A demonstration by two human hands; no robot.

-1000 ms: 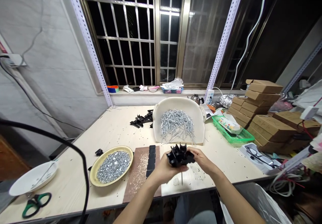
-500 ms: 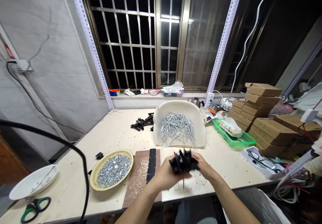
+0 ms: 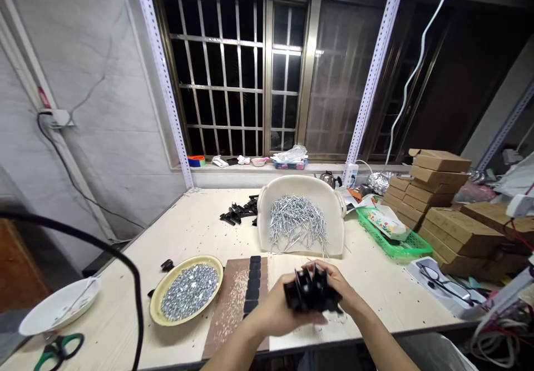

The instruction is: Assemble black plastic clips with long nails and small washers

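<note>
Both hands hold a bunch of black plastic parts [image 3: 311,292] above the table's front edge. My left hand [image 3: 277,310] grips the bunch from the left, thumb side up. My right hand [image 3: 340,282] closes on it from the right and behind. The exact kind of the parts cannot be made out. Beyond the hands, a white scoop-shaped tub [image 3: 301,184] holds a heap of long silver nails or screws [image 3: 296,218]. Left of my hands, a row of black rectangular pieces [image 3: 252,285] lies on a brown board [image 3: 225,310] strewn with pale crumbs.
A yellow bowl [image 3: 155,307] of small metal pieces sits left of the board. Further left are a white dish [image 3: 37,318] and green-handled scissors [image 3: 60,349]. More black parts [image 3: 240,211] lie behind. On the right stand a green basket [image 3: 400,254], glasses [image 3: 444,282] and stacked cardboard boxes [image 3: 463,229].
The camera view has tilted up slightly, so the scene sits lower. The black parts have turned in my hands and come a little nearer; both hands still hold them.
</note>
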